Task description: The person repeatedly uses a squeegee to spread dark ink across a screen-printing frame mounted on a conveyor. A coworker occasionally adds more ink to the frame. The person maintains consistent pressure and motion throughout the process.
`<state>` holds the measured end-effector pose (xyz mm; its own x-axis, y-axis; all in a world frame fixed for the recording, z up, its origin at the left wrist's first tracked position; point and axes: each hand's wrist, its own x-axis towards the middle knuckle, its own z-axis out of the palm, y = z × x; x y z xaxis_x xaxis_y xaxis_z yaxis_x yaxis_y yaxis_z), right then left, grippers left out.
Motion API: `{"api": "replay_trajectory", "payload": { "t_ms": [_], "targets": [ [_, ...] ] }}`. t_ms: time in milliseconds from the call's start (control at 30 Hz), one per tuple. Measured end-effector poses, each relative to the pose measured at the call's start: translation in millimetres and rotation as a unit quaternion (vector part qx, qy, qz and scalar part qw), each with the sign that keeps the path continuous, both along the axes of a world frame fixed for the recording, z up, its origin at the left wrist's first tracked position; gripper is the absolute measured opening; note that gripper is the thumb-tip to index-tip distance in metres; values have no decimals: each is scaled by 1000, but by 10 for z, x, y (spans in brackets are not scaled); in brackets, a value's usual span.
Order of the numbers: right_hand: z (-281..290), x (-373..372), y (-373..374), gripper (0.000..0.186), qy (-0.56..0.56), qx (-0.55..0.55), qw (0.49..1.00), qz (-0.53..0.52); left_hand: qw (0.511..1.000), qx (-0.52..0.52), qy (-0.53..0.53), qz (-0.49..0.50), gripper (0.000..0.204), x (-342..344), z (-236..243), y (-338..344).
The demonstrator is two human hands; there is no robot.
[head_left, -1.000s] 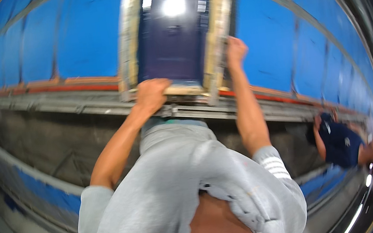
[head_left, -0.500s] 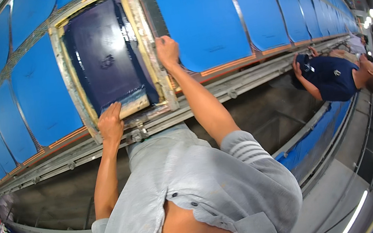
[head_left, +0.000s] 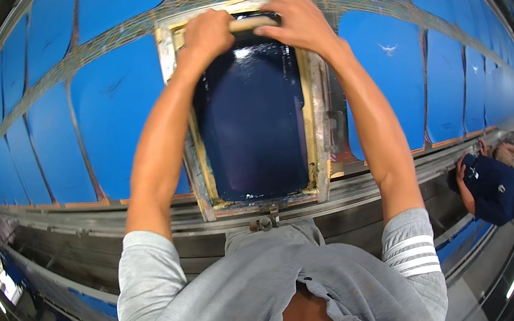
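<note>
Squeegee (head_left: 250, 24) at far end of printing screen (head_left: 252, 115), flat on table (head_left: 114, 114). Left hand (head_left: 207, 36) and right hand (head_left: 295, 25) fingers wrapped tight round wooden handle. Likely light, stiff; wet ink looks slippery. Best gripped on handle ends, both hands.

I see both of my arms stretched far forward from the shoulders, almost straight, with only a small bend at the elbows. The forearms are bare; the short grey sleeves end above the elbows (the right one has white stripes). My left hand (head_left: 209, 32) is closed in a fist, knuckles up, the fingers wrapped under. My right hand (head_left: 296, 23) lies a little flatter, the fingers curled forward and down, the thumb toward the left hand. The two hands are just beside each other, at the same height, the wrists straight with the forearms.
</note>
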<state>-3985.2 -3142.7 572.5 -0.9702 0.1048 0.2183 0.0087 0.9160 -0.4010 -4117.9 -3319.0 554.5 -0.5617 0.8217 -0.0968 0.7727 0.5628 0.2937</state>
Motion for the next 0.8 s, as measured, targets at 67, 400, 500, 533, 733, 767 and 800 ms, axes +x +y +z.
{"api": "replay_trajectory", "payload": {
  "t_ms": [67, 400, 500, 533, 733, 767, 800],
  "targets": [
    [75, -525, 26, 43, -233, 50, 971, 31, 998, -59, 5, -2, 19, -330, 36, 140],
    [-425, 58, -546, 13, -147, 41, 988, -2, 998, -53, 32, -6, 30, 314, -209, -353],
    [-574, 780, -981, 11, -105, 23, 994, 8, 999, -1, 41, -27, 32, 1028, -248, -820],
    [-555, 1021, -1139, 11, -104, 10, 994, 17, 1000, -13, 24, -16, 32, 1277, -225, -969],
    [-486, 2379, -1971, 9, -133, -20, 990, 37, 999, -5, -52, 6, 31, 2651, -208, -1816],
    [-457, 2544, -2072, 12, -145, -29, 988, 38, 998, 3, -61, 11, 31, 2824, -227, -1931],
    [-444, 2673, -2154, 13, -141, -28, 989, 40, 997, 14, -69, 15, 32, 2964, -200, -2012]
  ]
}}
